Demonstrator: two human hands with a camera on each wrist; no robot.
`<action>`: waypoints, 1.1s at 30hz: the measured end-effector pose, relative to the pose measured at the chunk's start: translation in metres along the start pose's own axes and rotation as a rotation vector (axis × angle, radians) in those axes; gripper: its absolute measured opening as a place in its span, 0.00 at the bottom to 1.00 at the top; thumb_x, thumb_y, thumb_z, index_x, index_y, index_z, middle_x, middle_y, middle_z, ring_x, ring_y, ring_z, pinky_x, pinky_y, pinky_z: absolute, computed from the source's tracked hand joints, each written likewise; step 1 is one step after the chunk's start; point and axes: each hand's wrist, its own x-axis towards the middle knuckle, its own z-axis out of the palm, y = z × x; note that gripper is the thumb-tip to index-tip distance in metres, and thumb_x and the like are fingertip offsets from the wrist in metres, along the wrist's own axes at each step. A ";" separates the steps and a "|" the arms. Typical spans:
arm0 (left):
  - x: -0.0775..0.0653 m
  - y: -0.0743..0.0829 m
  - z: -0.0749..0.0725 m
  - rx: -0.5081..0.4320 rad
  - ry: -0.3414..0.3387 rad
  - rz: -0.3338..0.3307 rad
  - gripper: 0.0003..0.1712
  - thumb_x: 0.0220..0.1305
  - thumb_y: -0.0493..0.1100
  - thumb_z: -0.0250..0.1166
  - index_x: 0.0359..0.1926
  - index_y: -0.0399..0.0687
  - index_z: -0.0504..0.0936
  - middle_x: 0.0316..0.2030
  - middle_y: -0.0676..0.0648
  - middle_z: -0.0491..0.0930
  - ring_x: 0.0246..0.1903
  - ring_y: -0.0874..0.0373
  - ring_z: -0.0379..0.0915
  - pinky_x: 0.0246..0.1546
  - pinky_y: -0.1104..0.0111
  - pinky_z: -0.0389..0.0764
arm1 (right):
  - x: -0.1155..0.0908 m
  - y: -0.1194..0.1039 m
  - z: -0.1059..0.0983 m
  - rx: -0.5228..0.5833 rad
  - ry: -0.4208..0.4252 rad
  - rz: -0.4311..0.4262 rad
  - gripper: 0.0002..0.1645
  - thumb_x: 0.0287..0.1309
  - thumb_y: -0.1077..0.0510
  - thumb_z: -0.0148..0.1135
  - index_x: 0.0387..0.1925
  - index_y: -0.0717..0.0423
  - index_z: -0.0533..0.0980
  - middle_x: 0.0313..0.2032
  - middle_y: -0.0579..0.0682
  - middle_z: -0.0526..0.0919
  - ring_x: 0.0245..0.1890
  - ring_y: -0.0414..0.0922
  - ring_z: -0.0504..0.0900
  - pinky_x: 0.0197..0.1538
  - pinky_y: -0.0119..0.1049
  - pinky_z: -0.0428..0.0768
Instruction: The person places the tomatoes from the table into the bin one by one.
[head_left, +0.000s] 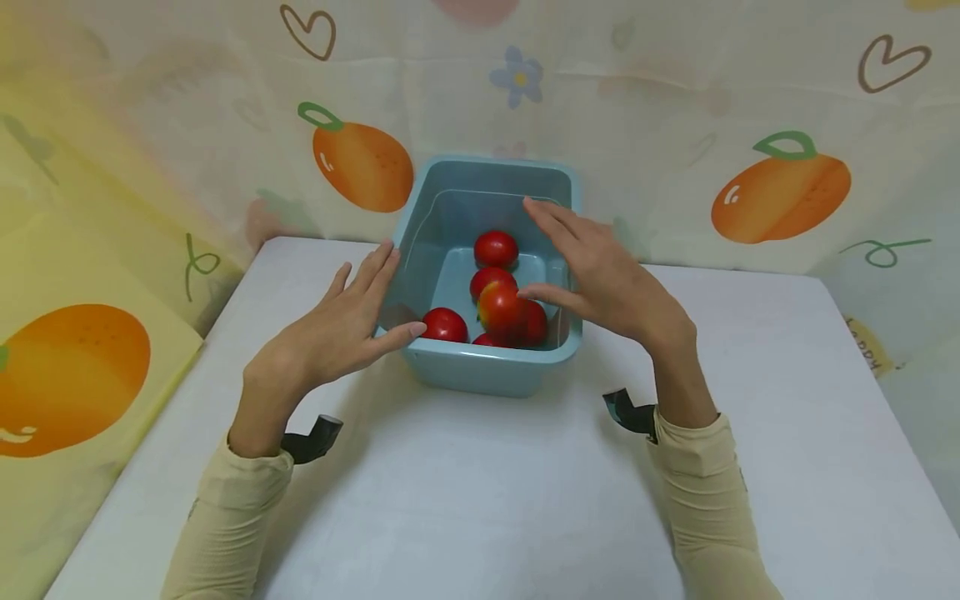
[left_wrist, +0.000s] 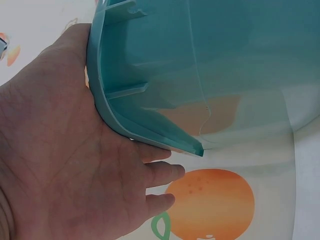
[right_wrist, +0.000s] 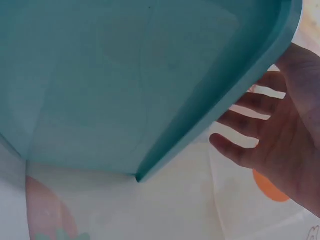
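A light blue plastic bin (head_left: 472, 369) stands on the table and holds several red tomatoes (head_left: 495, 248). One tomato (head_left: 498, 308) with a yellowish patch lies on top of others near the front right corner. My left hand (head_left: 326, 337) is at the bin's front left corner, fingers extended along the left rim and thumb over the front rim. In the left wrist view its palm (left_wrist: 75, 145) is right at the rim from below. Above the right rim is my right hand (head_left: 615, 283), fingers straight and spread, thumb reaching over the tomatoes. It holds nothing.
The white table (head_left: 480, 492) extends around the bin. Behind it hangs a pale cloth (head_left: 645, 92) printed with oranges, hearts and a flower, close to the bin's back. A yellow cloth (head_left: 67, 242) drapes at the left. Dark mounts (head_left: 313, 440) jut from both wrists.
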 end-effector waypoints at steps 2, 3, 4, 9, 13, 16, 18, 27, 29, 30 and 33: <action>0.001 0.000 0.000 0.001 -0.002 -0.001 0.59 0.74 0.72 0.51 0.84 0.46 0.31 0.86 0.47 0.29 0.86 0.46 0.28 0.85 0.45 0.30 | -0.002 0.001 -0.001 -0.018 -0.009 0.008 0.57 0.61 0.45 0.75 0.82 0.58 0.56 0.78 0.58 0.66 0.77 0.58 0.66 0.78 0.61 0.67; 0.001 0.001 0.000 0.003 -0.002 -0.001 0.59 0.74 0.72 0.51 0.84 0.46 0.31 0.86 0.47 0.29 0.86 0.46 0.28 0.85 0.45 0.30 | -0.003 0.003 -0.002 -0.022 -0.009 0.010 0.55 0.62 0.45 0.75 0.81 0.57 0.57 0.78 0.58 0.66 0.77 0.58 0.67 0.78 0.61 0.68; 0.000 0.001 0.000 0.005 -0.002 -0.001 0.59 0.74 0.72 0.51 0.84 0.46 0.31 0.86 0.47 0.29 0.86 0.46 0.28 0.85 0.45 0.30 | -0.004 0.004 -0.003 -0.022 -0.009 0.015 0.54 0.63 0.46 0.74 0.81 0.57 0.58 0.77 0.58 0.67 0.77 0.58 0.67 0.78 0.60 0.68; -0.001 0.001 0.000 0.008 -0.004 -0.003 0.59 0.74 0.72 0.51 0.84 0.46 0.31 0.86 0.47 0.29 0.86 0.46 0.28 0.85 0.45 0.30 | -0.007 0.007 -0.005 -0.008 -0.012 0.022 0.50 0.64 0.47 0.73 0.80 0.56 0.61 0.75 0.58 0.70 0.76 0.58 0.69 0.77 0.61 0.67; -0.001 0.002 0.000 0.008 -0.007 -0.005 0.58 0.74 0.71 0.51 0.84 0.45 0.32 0.86 0.47 0.30 0.86 0.45 0.28 0.85 0.44 0.30 | -0.006 0.006 -0.004 -0.010 -0.018 -0.003 0.48 0.64 0.47 0.74 0.78 0.58 0.64 0.73 0.60 0.72 0.74 0.59 0.71 0.76 0.62 0.69; 0.000 0.002 0.000 0.008 -0.007 -0.004 0.59 0.74 0.71 0.51 0.84 0.45 0.31 0.86 0.46 0.29 0.86 0.45 0.28 0.85 0.45 0.30 | -0.005 0.006 -0.004 -0.016 -0.018 -0.023 0.47 0.63 0.47 0.74 0.77 0.59 0.66 0.72 0.61 0.73 0.73 0.59 0.72 0.75 0.62 0.70; 0.002 0.002 0.000 0.007 -0.006 0.002 0.59 0.74 0.71 0.51 0.84 0.45 0.32 0.86 0.46 0.29 0.86 0.45 0.28 0.85 0.45 0.30 | -0.006 0.007 -0.003 -0.021 -0.015 -0.024 0.46 0.64 0.47 0.74 0.76 0.59 0.66 0.71 0.61 0.74 0.72 0.59 0.73 0.75 0.62 0.70; 0.008 -0.002 0.013 -0.110 0.019 -0.002 0.60 0.73 0.71 0.53 0.83 0.57 0.22 0.86 0.50 0.29 0.86 0.46 0.29 0.85 0.41 0.36 | -0.024 0.018 0.003 -0.038 0.000 0.061 0.46 0.66 0.48 0.71 0.79 0.54 0.63 0.75 0.60 0.69 0.75 0.61 0.68 0.76 0.63 0.68; 0.006 -0.006 0.017 -0.132 0.065 -0.004 0.61 0.73 0.71 0.54 0.82 0.61 0.19 0.86 0.51 0.28 0.86 0.47 0.29 0.85 0.41 0.39 | -0.031 0.022 0.004 -0.063 -0.009 0.111 0.47 0.68 0.47 0.69 0.81 0.49 0.59 0.78 0.60 0.65 0.77 0.61 0.64 0.78 0.66 0.65; 0.004 -0.008 0.018 -0.131 0.094 0.001 0.61 0.73 0.70 0.55 0.82 0.63 0.19 0.86 0.52 0.28 0.86 0.47 0.29 0.84 0.41 0.41 | -0.036 0.025 0.004 -0.080 -0.011 0.142 0.48 0.68 0.47 0.68 0.82 0.47 0.57 0.79 0.60 0.63 0.78 0.61 0.63 0.78 0.67 0.63; -0.002 -0.020 0.019 -0.105 0.193 0.020 0.60 0.74 0.68 0.56 0.83 0.60 0.22 0.86 0.51 0.27 0.86 0.45 0.29 0.84 0.41 0.42 | -0.054 0.035 0.000 -0.149 -0.002 0.235 0.50 0.70 0.46 0.65 0.84 0.43 0.50 0.81 0.59 0.57 0.80 0.61 0.58 0.79 0.70 0.58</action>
